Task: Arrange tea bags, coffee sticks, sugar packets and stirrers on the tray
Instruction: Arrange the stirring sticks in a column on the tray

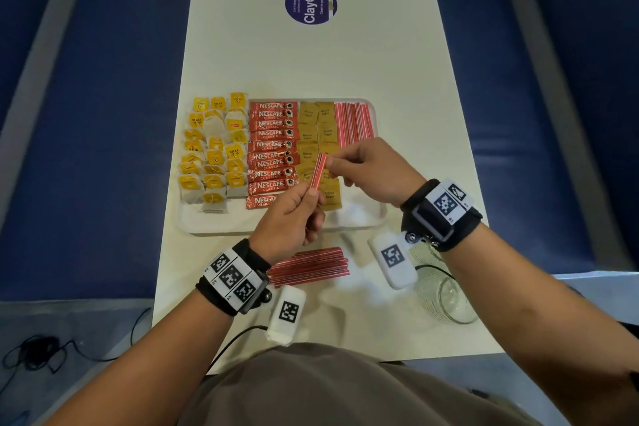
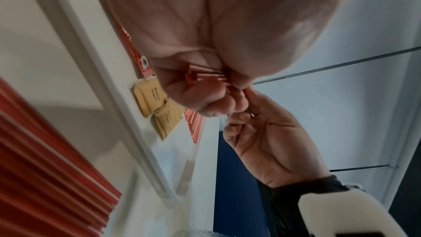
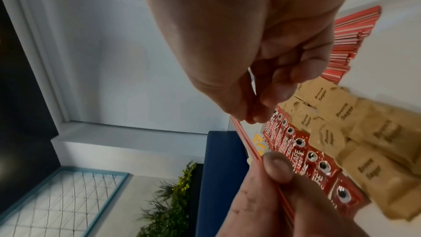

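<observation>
- Red "NESCAFÉ CLASSIC" sticks [image 1: 271,152] lie beyond our left hand [image 1: 290,214]; brown "Brown Sugar" packets [image 1: 316,124] sit under both hands.
- Yellow tea bags [image 1: 214,149], some reading "RELAX", lie left of the sticks on the tray [image 1: 221,226].
- A "ClayGo" sticker [image 1: 310,4] lies far ahead.
- Our left hand pinches a few stirrers [image 1: 318,171]; our right hand [image 1: 366,162] pinches their far end.
- More stirrers [image 1: 309,264] lie near our left wrist.

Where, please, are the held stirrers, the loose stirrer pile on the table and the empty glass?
held stirrers [image 1: 318,170]: head view, middle of the small bundle.
loose stirrer pile [image 1: 309,264]: head view, centre of the pile.
empty glass [image 1: 449,299]: head view, its side wall.
</observation>
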A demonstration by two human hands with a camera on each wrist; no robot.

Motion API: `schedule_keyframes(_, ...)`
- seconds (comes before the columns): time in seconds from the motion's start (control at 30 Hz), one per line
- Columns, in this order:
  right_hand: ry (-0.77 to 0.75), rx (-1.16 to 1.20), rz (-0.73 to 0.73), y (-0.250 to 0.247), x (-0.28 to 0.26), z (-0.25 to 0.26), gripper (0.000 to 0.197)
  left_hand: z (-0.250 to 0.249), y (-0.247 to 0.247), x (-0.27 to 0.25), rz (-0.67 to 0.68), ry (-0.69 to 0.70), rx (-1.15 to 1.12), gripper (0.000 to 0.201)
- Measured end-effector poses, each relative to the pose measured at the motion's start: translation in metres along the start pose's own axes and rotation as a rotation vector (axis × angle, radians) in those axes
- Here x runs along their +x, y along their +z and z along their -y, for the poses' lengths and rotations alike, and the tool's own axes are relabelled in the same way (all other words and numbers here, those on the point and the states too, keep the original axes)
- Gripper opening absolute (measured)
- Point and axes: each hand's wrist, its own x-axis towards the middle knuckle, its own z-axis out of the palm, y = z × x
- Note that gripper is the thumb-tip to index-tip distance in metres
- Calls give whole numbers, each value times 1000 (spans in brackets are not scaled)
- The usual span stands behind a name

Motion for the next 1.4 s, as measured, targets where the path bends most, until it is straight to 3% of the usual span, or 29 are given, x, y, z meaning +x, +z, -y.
schedule_keyframes(0.23, -25, 187, -21, 20, -17, -5, 20, 1, 1, -3, 22, -25, -15, 30)
schedule_keyframes(0.4, -27, 143, -66, 32, -21, -8, 30, 2, 4, -5, 61, -32, 32, 30)
schedule_keyframes(0.77, -36, 161, -115, 13, -18, 4, 31, 7, -2, -11, 125, -19, 66, 30)
schedule_keyframes(1.2, -61, 137, -59, 26, -22, -4, 30, 9, -5, -10, 143, 19, 84, 29)
schedule_keyframes(1.3, -54, 85, -45, 16, -20, -1, 31, 10, -7, -10, 159, 41, 152, 23)
schedule_keyframes(1.4, -36, 7, -57, -2, -15, 4, 32, 15, -11, -9, 136, 138, 376, 10)
